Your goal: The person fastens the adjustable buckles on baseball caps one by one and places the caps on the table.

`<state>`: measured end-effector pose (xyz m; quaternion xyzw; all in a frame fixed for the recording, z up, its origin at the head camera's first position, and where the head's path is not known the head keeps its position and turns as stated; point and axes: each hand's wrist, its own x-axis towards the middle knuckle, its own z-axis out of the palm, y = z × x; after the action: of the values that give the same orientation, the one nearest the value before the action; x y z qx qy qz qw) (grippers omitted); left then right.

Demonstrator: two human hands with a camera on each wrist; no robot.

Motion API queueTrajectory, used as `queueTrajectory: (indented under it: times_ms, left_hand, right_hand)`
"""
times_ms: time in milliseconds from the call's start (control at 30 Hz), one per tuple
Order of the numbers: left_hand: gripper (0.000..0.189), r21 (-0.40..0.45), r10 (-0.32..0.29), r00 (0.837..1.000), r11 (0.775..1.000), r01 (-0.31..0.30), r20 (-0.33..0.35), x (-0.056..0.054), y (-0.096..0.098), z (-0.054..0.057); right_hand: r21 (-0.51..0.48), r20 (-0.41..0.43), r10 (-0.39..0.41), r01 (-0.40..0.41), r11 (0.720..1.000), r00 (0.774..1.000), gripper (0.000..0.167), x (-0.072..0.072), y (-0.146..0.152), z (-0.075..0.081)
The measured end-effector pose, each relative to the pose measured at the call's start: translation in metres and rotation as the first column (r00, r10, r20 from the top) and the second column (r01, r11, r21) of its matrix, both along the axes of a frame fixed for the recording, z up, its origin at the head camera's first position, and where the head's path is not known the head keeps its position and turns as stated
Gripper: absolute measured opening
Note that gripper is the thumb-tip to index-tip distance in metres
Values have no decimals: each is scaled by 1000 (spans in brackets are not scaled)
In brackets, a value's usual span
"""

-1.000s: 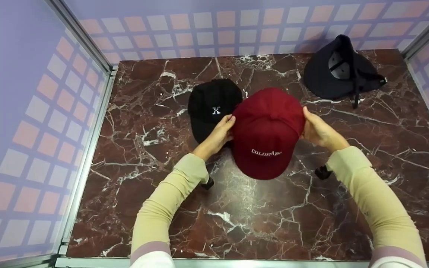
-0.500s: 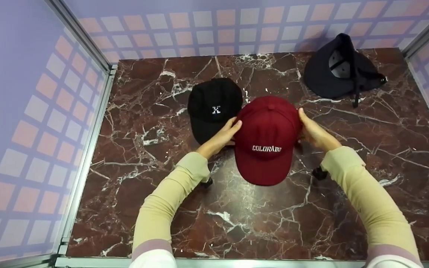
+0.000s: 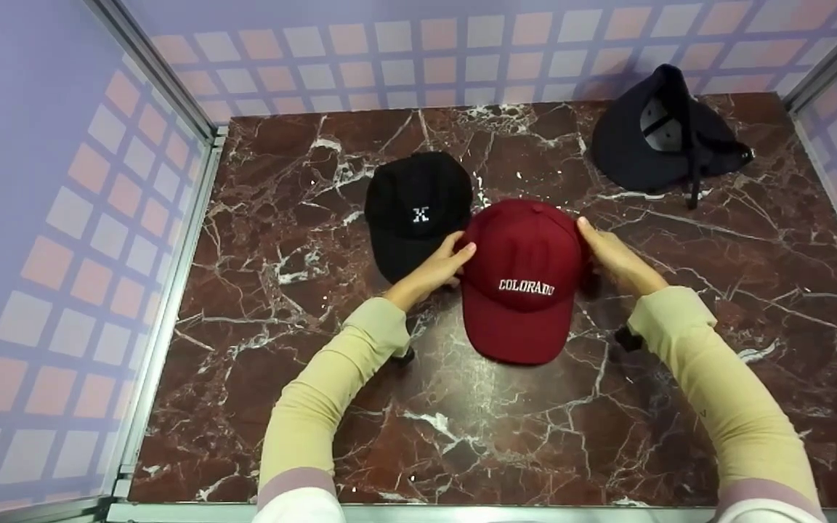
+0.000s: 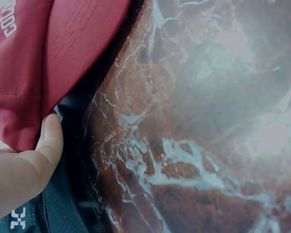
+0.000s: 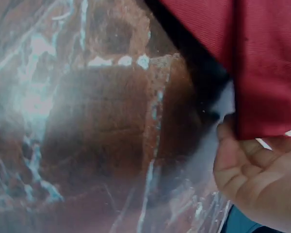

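Observation:
A dark red baseball cap (image 3: 524, 250) with white COLORADO lettering is held between both hands, its brim toward the person. My left hand (image 3: 435, 270) pinches its left edge; in the left wrist view the red fabric (image 4: 17, 77) sits between thumb and fingers. On the other side my right hand (image 3: 618, 256) grips the right edge, with fingers curled under the rim in the right wrist view. A black cap (image 3: 418, 200) with a small white emblem lies on the table just left of the red cap, partly behind my left hand.
A dark navy cap (image 3: 633, 145) lies tipped at the back right near the wall, its inside and strap showing. Below everything is a reddish-brown marbled tabletop (image 3: 280, 407) framed by metal rails (image 3: 164, 312). Patterned panels (image 3: 360, 58) stand at the back and sides.
Both hands have brought the red cap toward the person and lower, and its front has tilted up so the lettering shows more fully. The black and navy caps have stayed put.

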<state>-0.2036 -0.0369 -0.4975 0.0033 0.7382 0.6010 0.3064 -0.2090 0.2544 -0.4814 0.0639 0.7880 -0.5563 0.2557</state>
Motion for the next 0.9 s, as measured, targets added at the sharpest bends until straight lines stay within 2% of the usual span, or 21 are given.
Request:
queueTrajectory:
  times_ms: [100,200,267,433,567,733,900]
  left_hand:
    - [59,-3,5,1000,1000,-5,0,0,-1,-1]
    - [60,-4,5,1000,1000,-5,-3,0,-1,-2]
    - [60,-6,2,1000,1000,-2,-6,1,-2,-2]
    - [60,-6,9,1000,1000,-9,-8,2,-1,-1]
    - [60,-1,14,1000,1000,-14,-14,3,-2,-1]
    - [60,25,13,999,1000,-12,-29,3,-2,-4]
    - [60,44,9,999,999,-7,-39,4,-2,-5]
  right_hand:
    - [27,-135,20,-16,1000,991,69,-3,-2,1]
    - [35,-263,46,-38,999,964,72,-8,-6,4]
    - [38,-309,57,-47,998,949,71,-12,-11,9]
    - [118,-355,116,-79,990,928,73,-20,-25,25]
    - [217,-373,188,-112,970,909,70,-24,-34,31]
    - [305,-384,265,-149,941,884,61,-28,-43,30]
    - [303,-408,256,-135,944,876,42,-29,-50,25]
